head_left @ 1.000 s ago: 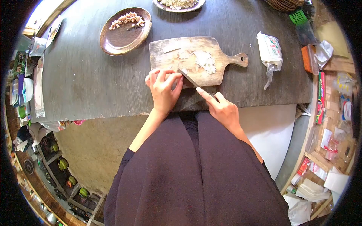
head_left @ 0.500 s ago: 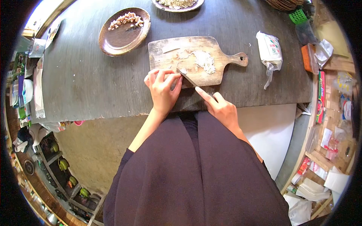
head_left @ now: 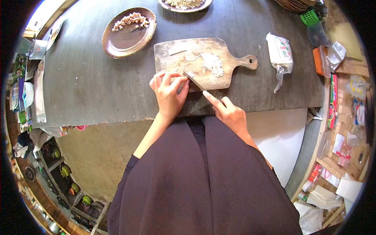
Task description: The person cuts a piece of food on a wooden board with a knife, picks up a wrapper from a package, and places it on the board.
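A dark, wood-grained table (head_left: 94,86) spreads across the upper half of the view, its near edge chipped and a few pale crumbs scattered over it. On it lies a worn wooden cutting board (head_left: 192,44), handle towards the right, bearing a heap of finely chopped white bits (head_left: 212,64) and a pale flat strip (head_left: 178,51). A glossy brown plate (head_left: 123,43) with pinkish diced pieces (head_left: 131,20) stands beyond the board to the left; a white plastic packet (head_left: 280,53) lies to the right of its handle. Below the table are a tan surface (head_left: 98,156) and a white panel (head_left: 278,137); cluttered shelving (head_left: 344,149) with wrappers and bags curves along the right side.

The right hand (head_left: 231,117) grips a knife (head_left: 194,83), index finger extended along it; the knife's handle is covered by that hand. The left hand (head_left: 169,94) has its fingers bent together at the board's near left corner, by the knife tip; whether they pinch a piece cannot be told, as the hand hides the spot. A second plate (head_left: 184,10), heaped with pale shreds, is cut off at the top, as is a brown woven stack (head_left: 293,4). The packet's printing is unreadable, and the objects along the left edge are warped and hard to make out.
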Available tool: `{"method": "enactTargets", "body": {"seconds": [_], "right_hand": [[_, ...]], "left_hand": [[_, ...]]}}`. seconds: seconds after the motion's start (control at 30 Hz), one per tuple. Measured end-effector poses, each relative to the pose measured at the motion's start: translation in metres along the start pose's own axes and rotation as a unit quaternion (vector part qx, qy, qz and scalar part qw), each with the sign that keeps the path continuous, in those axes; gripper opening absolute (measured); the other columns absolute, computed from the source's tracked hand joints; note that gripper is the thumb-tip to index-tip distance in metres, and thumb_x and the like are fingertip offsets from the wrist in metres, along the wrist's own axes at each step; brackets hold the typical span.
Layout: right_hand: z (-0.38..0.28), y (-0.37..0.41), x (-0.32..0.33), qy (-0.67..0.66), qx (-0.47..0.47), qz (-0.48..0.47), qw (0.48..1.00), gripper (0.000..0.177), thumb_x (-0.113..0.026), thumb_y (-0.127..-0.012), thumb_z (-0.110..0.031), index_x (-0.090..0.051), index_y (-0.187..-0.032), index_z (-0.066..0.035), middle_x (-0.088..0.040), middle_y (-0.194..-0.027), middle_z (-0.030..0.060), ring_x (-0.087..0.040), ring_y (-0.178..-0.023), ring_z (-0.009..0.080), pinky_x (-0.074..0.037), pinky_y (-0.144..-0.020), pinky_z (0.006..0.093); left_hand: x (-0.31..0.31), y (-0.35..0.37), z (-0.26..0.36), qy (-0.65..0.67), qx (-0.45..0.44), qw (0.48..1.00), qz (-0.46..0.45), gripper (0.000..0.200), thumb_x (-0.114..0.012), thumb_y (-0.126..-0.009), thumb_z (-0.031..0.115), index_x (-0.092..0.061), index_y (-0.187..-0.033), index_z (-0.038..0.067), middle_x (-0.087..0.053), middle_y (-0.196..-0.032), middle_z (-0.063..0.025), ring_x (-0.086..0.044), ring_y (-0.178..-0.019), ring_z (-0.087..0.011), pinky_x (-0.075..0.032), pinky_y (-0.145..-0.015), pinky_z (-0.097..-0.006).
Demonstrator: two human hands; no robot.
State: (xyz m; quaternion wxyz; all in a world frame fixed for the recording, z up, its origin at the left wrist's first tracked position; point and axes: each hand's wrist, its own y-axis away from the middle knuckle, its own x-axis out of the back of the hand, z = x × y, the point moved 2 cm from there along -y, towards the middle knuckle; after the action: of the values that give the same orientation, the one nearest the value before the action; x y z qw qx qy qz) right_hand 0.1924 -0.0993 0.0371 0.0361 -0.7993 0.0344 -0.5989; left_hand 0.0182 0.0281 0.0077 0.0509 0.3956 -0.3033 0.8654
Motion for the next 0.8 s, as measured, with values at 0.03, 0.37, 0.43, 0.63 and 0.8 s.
{"method": "enactTargets", "body": {"seconds": [0.03,0.37,0.43,0.63,0.8], "right_hand": [[0.0000,-0.0003,-0.0006,0.000,0.000,0.000,1.000,0.060,-0.067,-0.095,-0.022,-0.051,-0.149,-0.041,-0.053,-0.077,0.0060,-0.064,-0.054,0.0229,-0.055,-0.048,0.0371],[-0.0013,0.0043,0.0030,-0.006,0.001,-0.005,1.000,0.060,-0.067,-0.095,-0.021,-0.051,-0.150,-0.041,-0.053,-0.078,0.0057,-0.063,-0.053,0.0222,-0.054,-0.047,0.0376],[-0.0021,0.0040,0.0030,-0.003,0.001,-0.004,1.000,0.060,-0.067,-0.095,-0.021,-0.051,-0.150,-0.041,-0.053,-0.078,0.0058,-0.064,-0.053,0.0223,-0.055,-0.048,0.0377],[-0.0020,-0.0005,0.0011,0.001,-0.005,-0.005,1.000,0.061,-0.067,-0.094,-0.021,-0.050,-0.150,-0.041,-0.053,-0.078,0.0065,-0.065,-0.054,0.0229,-0.055,-0.048,0.0378],[-0.0020,0.0017,0.0026,-0.007,-0.006,-0.007,1.000,0.061,-0.066,-0.095,-0.023,-0.049,-0.151,-0.042,-0.053,-0.078,0.0063,-0.065,-0.054,0.0231,-0.055,-0.048,0.0380]], "left_hand": [[0.0000,0.0000,-0.0002,0.000,-0.001,1.000,0.000,0.019,-0.085,-0.074,0.014,-0.076,-0.091,0.018,-0.069,-0.103,0.0014,-0.055,-0.110,-0.0290,-0.036,-0.099,-0.0450],[0.0004,0.0004,-0.0005,-0.001,-0.002,1.000,-0.001,0.019,-0.084,-0.074,0.014,-0.076,-0.091,0.017,-0.069,-0.104,0.0008,-0.056,-0.111,-0.0295,-0.037,-0.098,-0.0453],[0.0003,0.0004,-0.0009,-0.002,-0.002,1.000,-0.002,0.019,-0.084,-0.074,0.014,-0.076,-0.091,0.017,-0.069,-0.104,0.0008,-0.056,-0.110,-0.0295,-0.037,-0.098,-0.0453],[0.0001,-0.0001,-0.0002,0.000,-0.001,1.000,-0.001,0.019,-0.084,-0.074,0.014,-0.076,-0.091,0.017,-0.069,-0.104,0.0009,-0.056,-0.110,-0.0291,-0.037,-0.098,-0.0451],[0.0000,0.0003,-0.0016,0.004,0.000,1.000,0.000,0.019,-0.084,-0.074,0.014,-0.077,-0.091,0.017,-0.069,-0.104,0.0007,-0.056,-0.110,-0.0291,-0.037,-0.099,-0.0449]]}}
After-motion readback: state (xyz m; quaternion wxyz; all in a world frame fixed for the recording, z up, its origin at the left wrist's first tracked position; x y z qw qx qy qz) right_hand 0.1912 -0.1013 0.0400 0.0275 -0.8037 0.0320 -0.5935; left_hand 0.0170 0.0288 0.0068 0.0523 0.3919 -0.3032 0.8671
